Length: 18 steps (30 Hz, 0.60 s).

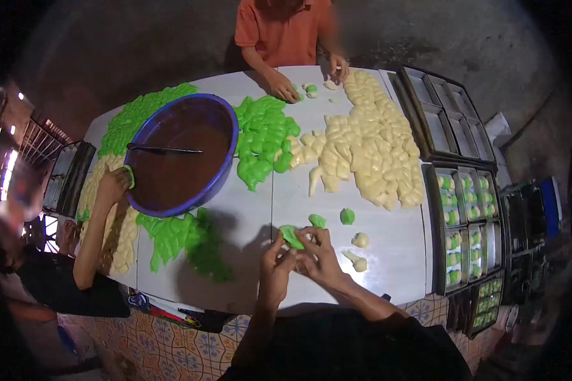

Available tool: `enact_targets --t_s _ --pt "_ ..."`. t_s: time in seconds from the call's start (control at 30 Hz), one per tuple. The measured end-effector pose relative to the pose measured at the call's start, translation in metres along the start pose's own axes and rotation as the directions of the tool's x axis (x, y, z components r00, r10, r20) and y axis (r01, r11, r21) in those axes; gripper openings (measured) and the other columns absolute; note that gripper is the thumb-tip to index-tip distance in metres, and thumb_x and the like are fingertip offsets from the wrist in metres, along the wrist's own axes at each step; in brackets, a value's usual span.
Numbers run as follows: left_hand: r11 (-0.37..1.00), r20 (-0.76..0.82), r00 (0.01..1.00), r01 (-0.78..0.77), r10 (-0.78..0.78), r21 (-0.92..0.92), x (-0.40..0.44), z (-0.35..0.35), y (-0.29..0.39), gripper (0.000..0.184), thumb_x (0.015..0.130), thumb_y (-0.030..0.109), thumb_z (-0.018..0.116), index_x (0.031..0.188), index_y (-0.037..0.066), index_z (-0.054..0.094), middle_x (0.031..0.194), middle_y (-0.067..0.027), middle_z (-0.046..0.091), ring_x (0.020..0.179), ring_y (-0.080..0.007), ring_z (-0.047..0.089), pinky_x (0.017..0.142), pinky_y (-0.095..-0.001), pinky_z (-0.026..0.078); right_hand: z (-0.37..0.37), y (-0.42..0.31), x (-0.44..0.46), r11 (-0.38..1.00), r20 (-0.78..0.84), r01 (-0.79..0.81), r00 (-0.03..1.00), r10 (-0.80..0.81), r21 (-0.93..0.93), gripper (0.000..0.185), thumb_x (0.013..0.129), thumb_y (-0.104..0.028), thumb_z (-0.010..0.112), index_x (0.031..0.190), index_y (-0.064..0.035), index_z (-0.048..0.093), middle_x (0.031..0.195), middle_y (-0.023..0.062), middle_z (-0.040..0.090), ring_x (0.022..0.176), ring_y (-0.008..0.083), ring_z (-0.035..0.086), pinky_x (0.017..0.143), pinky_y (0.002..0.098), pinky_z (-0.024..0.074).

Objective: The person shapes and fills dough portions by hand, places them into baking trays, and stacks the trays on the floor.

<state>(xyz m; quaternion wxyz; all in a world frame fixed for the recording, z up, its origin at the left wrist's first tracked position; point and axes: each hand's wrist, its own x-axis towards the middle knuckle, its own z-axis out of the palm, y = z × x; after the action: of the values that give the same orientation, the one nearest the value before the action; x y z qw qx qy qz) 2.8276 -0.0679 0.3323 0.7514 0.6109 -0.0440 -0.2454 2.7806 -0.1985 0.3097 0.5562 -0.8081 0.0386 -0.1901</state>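
Observation:
A flattened piece of green dough [291, 236] is pinched between my two hands above the near side of the white table [248, 279]. My left hand [276, 265] grips its left edge, and my right hand [321, 257] has its fingers on the right edge. Just beyond my right hand lies a small green dough piece [317, 221]. To its right sit a green dough ball [347, 216], a cream dough ball [360, 240] and a longer cream dough piece [356, 261].
A blue basin [219, 184] of brown filling, with a dark stick across it, stands at left. Green dough [260, 127] and cream dough [375, 146] cover much of the table. Divided trays [431, 235] line the right edge. Co-workers' hands [281, 86] work opposite and at left [111, 185].

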Motion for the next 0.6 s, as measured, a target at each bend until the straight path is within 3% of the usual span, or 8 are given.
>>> enact_targets --t_s 0.07,0.1,0.17,0.2,0.33,0.43,0.5,0.6 --pt "0.915 0.059 0.976 -0.216 0.209 0.342 -0.008 0.001 -0.009 0.034 0.089 -0.002 0.055 0.123 -0.008 0.052 0.110 -0.0096 0.056 0.098 -0.0146 0.058 0.081 -0.0257 0.051 -0.016 0.003 -0.011 0.965 0.182 0.210 0.966 -0.181 -0.154 0.041 0.077 -0.002 0.066 0.117 -0.0025 0.060 0.120 0.0147 0.047 0.103 0.0208 0.050 0.082 0.0330 0.0452" --pt "0.950 0.071 0.984 -0.177 0.164 0.259 -0.012 0.001 -0.015 0.031 0.090 -0.001 0.056 0.120 -0.007 0.054 0.107 -0.0095 0.057 0.096 -0.0146 0.059 0.080 -0.0258 0.052 -0.021 -0.001 -0.016 0.988 0.178 0.141 0.976 -0.129 -0.056 0.038 0.077 0.000 0.064 0.115 -0.0018 0.060 0.119 0.0140 0.050 0.100 0.0228 0.053 0.082 0.0329 0.0454" --pt "0.992 0.102 0.992 -0.079 0.069 0.097 -0.022 0.000 -0.022 0.024 0.091 0.002 0.057 0.113 -0.007 0.059 0.101 -0.0094 0.058 0.090 -0.0144 0.060 0.078 -0.0259 0.052 -0.024 -0.013 -0.021 0.957 -0.013 -0.042 0.999 0.048 0.288 0.030 0.079 -0.002 0.065 0.109 0.0000 0.062 0.114 0.0135 0.054 0.094 0.0260 0.055 0.082 0.0339 0.0458" --pt "0.998 0.077 0.996 -0.047 0.049 -0.030 -0.028 0.002 -0.024 0.025 0.091 0.011 0.061 0.108 -0.007 0.061 0.100 -0.0110 0.064 0.087 -0.0178 0.065 0.077 -0.0284 0.056 -0.025 -0.014 -0.024 0.966 -0.025 -0.003 1.000 0.010 0.257 0.027 0.079 -0.003 0.065 0.106 0.0007 0.063 0.112 0.0136 0.055 0.094 0.0259 0.056 0.081 0.0337 0.0459" --pt "0.993 0.104 0.995 -0.008 -0.005 0.120 -0.041 -0.005 -0.037 0.024 0.093 0.019 0.059 0.099 -0.004 0.063 0.093 -0.0087 0.063 0.084 -0.0133 0.064 0.070 -0.0252 0.056 -0.025 -0.030 -0.042 0.992 0.050 0.062 0.996 -0.068 0.105 0.019 0.082 -0.006 0.065 0.099 0.0029 0.065 0.106 0.0140 0.060 0.092 0.0234 0.059 0.079 0.0317 0.0469" --pt "0.977 -0.069 0.990 0.107 -0.122 -0.187 -0.053 0.004 -0.045 0.022 0.093 0.020 0.059 0.093 -0.002 0.063 0.085 -0.0070 0.063 0.077 -0.0117 0.063 0.066 -0.0241 0.054 -0.018 -0.026 -0.059 0.983 0.091 -0.121 0.990 0.109 0.135 0.020 0.086 -0.010 0.063 0.100 0.0029 0.066 0.095 0.0127 0.063 0.083 0.0165 0.060 0.071 0.0278 0.0478" --pt "0.999 -0.046 0.999 0.029 -0.027 0.041 -0.060 0.001 -0.053 0.018 0.091 0.016 0.062 0.101 0.001 0.059 0.091 -0.0064 0.062 0.074 -0.0111 0.061 0.064 -0.0239 0.052 -0.014 -0.027 -0.067 0.954 0.061 -0.255 0.967 0.248 0.158 0.020 0.088 -0.012 0.061 0.101 0.0027 0.066 0.090 0.0115 0.064 0.079 0.0143 0.059 0.067 0.0272 0.0475" --pt "0.948 0.026 0.995 -0.099 0.096 0.302 -0.065 -0.017 -0.076 0.035 0.086 0.006 0.065 0.117 0.002 0.050 0.106 -0.0089 0.057 0.082 -0.0130 0.059 0.071 -0.0262 0.050 -0.013 -0.024 -0.069 0.963 0.108 -0.244 0.967 0.232 0.111 0.037 0.090 -0.014 0.059 0.125 -0.0028 0.052 0.103 0.0108 0.060 0.079 0.0143 0.057 0.066 0.0272 0.0469"
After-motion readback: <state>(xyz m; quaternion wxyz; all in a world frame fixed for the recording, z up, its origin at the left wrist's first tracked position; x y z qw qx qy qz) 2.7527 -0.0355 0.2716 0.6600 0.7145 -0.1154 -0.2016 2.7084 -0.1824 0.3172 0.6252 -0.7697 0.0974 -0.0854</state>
